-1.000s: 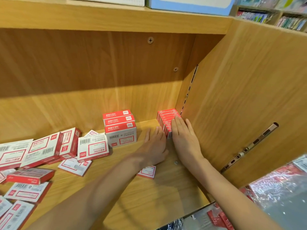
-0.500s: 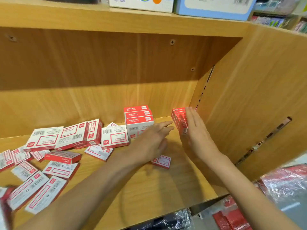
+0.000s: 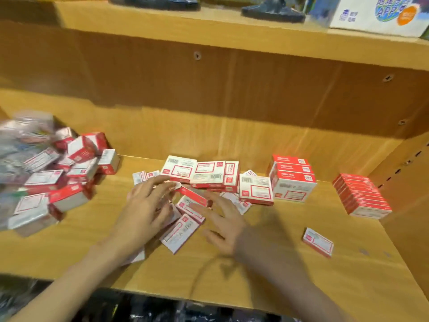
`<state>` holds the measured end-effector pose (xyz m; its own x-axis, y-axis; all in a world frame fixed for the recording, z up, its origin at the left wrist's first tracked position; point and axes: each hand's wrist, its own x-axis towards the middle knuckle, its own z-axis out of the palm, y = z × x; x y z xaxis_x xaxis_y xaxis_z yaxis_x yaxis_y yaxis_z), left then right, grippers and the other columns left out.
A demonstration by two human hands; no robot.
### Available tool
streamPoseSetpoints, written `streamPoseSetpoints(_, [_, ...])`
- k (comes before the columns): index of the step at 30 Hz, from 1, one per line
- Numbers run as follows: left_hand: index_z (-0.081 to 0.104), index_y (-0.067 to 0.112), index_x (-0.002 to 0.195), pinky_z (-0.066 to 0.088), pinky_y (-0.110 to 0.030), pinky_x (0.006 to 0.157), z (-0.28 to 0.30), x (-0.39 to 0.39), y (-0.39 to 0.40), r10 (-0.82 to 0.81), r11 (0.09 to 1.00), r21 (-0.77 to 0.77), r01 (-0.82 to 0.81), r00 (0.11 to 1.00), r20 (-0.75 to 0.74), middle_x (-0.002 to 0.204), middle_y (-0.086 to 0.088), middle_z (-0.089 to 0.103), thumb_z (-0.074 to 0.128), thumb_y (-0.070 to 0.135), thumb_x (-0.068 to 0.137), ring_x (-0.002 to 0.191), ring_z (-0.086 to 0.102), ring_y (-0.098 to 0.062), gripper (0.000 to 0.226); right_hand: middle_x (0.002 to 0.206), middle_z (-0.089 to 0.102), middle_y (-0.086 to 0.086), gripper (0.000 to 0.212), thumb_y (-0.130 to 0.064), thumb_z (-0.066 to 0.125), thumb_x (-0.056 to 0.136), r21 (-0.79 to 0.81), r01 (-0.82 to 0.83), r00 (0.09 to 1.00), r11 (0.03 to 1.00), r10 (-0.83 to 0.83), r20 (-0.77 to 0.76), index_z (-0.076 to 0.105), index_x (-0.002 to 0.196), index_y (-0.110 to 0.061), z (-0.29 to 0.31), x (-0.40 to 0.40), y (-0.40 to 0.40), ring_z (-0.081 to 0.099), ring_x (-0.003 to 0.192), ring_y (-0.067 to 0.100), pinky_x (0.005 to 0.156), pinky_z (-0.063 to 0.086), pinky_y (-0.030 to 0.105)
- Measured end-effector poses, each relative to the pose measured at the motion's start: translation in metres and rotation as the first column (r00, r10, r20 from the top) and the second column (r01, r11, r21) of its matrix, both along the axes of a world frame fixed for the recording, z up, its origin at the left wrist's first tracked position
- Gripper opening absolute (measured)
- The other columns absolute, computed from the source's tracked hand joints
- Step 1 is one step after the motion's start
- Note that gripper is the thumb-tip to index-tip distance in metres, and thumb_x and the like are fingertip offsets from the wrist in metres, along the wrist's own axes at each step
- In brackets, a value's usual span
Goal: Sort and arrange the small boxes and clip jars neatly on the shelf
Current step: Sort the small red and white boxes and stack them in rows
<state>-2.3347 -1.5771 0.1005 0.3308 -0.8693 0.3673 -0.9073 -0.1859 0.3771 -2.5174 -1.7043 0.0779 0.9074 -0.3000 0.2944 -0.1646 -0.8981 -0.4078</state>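
Small red-and-white boxes lie scattered on the wooden shelf (image 3: 278, 263). My left hand (image 3: 148, 205) and my right hand (image 3: 222, 226) hover with spread fingers over a loose heap of flat boxes (image 3: 183, 226) in the middle. A thin red box (image 3: 193, 196) lies between the two hands, at my left fingertips; motion blur hides any grip. Behind them lean larger boxes (image 3: 204, 173). A tidy row of red boxes (image 3: 362, 196) stands by the right wall, and a stack of bigger boxes (image 3: 292, 180) is to its left. One flat box (image 3: 318, 244) lies alone at front right.
A jumbled pile of boxes (image 3: 58, 182) fills the left of the shelf, with blurred clear jars (image 3: 23, 129) behind it. The back panel (image 3: 232, 126) and right side wall (image 3: 408, 182) close the bay. An upper shelf (image 3: 209, 26) carries other goods.
Both hands have left the red row by the right wall and moved left to the loose flat boxes in the middle. The view has swung left, revealing the left pile and jars.
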Motion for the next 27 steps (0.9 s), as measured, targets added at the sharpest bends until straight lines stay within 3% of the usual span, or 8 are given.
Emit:
streamPoseSetpoints(4, [0.048, 0.029, 0.124, 0.032, -0.038, 0.091, -0.021, 0.017, 0.048, 0.016, 0.998, 0.056, -0.014, 0.999, -0.033, 0.132, 0.001, 0.048, 0.032, 0.057, 0.089, 0.117, 0.043, -0.017, 0.048, 0.150, 0.028, 0.002, 0.052, -0.062, 0.021, 0.090, -0.126, 0.028, 0.997, 0.992, -0.036, -0.063, 0.037, 0.134, -0.039, -0.012, 0.026, 0.013, 0.020, 0.133, 0.025, 0.102, 0.021, 0.045])
streamPoseSetpoints(6, [0.040, 0.030, 0.130, 0.035, -0.042, 0.093, -0.029, 0.010, 0.054, -0.015, 0.997, 0.078, 0.021, 0.997, -0.082, 0.138, 0.003, 0.040, 0.028, 0.064, 0.088, 0.120, 0.041, -0.018, 0.055, 0.151, 0.026, -0.004, 0.053, -0.061, 0.026, 0.088, -0.133, 0.055, 0.993, 0.990, -0.069, -0.100, 0.044, 0.131, -0.037, -0.011, 0.027, 0.013, 0.016, 0.134, 0.022, 0.105, 0.020, 0.046])
streamPoseSetpoints(9, [0.034, 0.025, 0.135, 0.034, -0.046, 0.100, -0.033, -0.004, 0.049, -0.113, 0.992, 0.036, 0.117, 0.989, -0.091, 0.142, -0.001, 0.032, 0.035, 0.060, 0.088, 0.129, 0.033, -0.020, 0.059, 0.147, 0.035, -0.004, 0.049, -0.053, 0.034, 0.086, -0.237, 0.053, 0.989, 0.970, -0.083, -0.120, 0.049, 0.129, -0.035, -0.005, 0.022, 0.013, 0.026, 0.134, 0.024, 0.105, 0.028, 0.049])
streamPoseSetpoints(13, [0.049, 0.023, 0.124, 0.036, -0.051, 0.102, -0.032, -0.011, 0.038, -0.236, 0.970, 0.056, 0.238, 0.971, -0.041, 0.139, 0.001, 0.042, 0.045, 0.051, 0.087, 0.132, 0.031, -0.022, 0.047, 0.148, 0.034, -0.004, 0.045, -0.051, 0.029, 0.093, -0.243, 0.077, 0.985, 0.967, -0.112, -0.133, 0.040, 0.133, -0.035, -0.009, -0.005, 0.015, 0.023, 0.137, 0.028, 0.109, 0.023, 0.048])
streamPoseSetpoints(19, [0.041, 0.019, 0.135, 0.030, -0.034, 0.107, -0.027, -0.021, 0.008, -0.443, 0.891, 0.070, 0.449, 0.892, -0.085, 0.144, 0.003, 0.035, 0.052, 0.048, 0.083, 0.132, 0.031, -0.011, 0.060, 0.130, 0.056, -0.002, 0.038, -0.038, 0.036, 0.096, -0.375, 0.214, 0.974, 0.902, -0.224, 0.018, 0.060, 0.120, -0.020, -0.011, -0.045, 0.020, 0.035, 0.129, 0.032, 0.102, 0.031, 0.052])
streamPoseSetpoints(22, [0.032, 0.021, 0.140, 0.028, -0.024, 0.107, -0.019, -0.017, -0.010, -0.414, 0.899, 0.058, 0.433, 0.886, -0.209, 0.147, 0.007, 0.028, 0.048, 0.057, 0.080, 0.132, 0.026, -0.003, 0.072, 0.128, 0.057, -0.001, 0.036, -0.029, 0.039, 0.094, -0.391, 0.264, 0.963, 0.882, -0.260, 0.065, 0.061, 0.119, -0.016, -0.007, -0.049, 0.023, 0.038, 0.125, 0.030, 0.099, 0.037, 0.049])
streamPoseSetpoints(25, [0.038, 0.017, 0.136, 0.023, -0.013, 0.104, -0.014, -0.012, -0.017, -0.312, 0.949, -0.043, 0.311, 0.921, -0.231, 0.142, 0.004, 0.032, 0.048, 0.057, 0.081, 0.128, 0.028, 0.000, 0.069, 0.127, 0.058, -0.001, 0.042, -0.012, 0.039, 0.083, -0.378, 0.178, 0.984, 0.909, -0.174, 0.043, 0.057, 0.120, -0.019, -0.002, -0.054, 0.018, 0.038, 0.122, 0.029, 0.100, 0.038, 0.047])
streamPoseSetpoints(27, [0.047, 0.014, 0.128, 0.030, -0.020, 0.101, -0.015, -0.012, -0.007, -0.202, 0.975, -0.136, 0.175, 0.956, -0.214, 0.131, 0.003, 0.042, 0.044, 0.055, 0.082, 0.121, 0.036, -0.004, 0.061, 0.128, 0.058, -0.005, 0.049, -0.011, 0.036, 0.078, -0.420, 0.081, 0.994, 0.904, -0.106, -0.037, 0.050, 0.124, -0.025, -0.002, -0.059, 0.016, 0.038, 0.122, 0.027, 0.104, 0.033, 0.047])
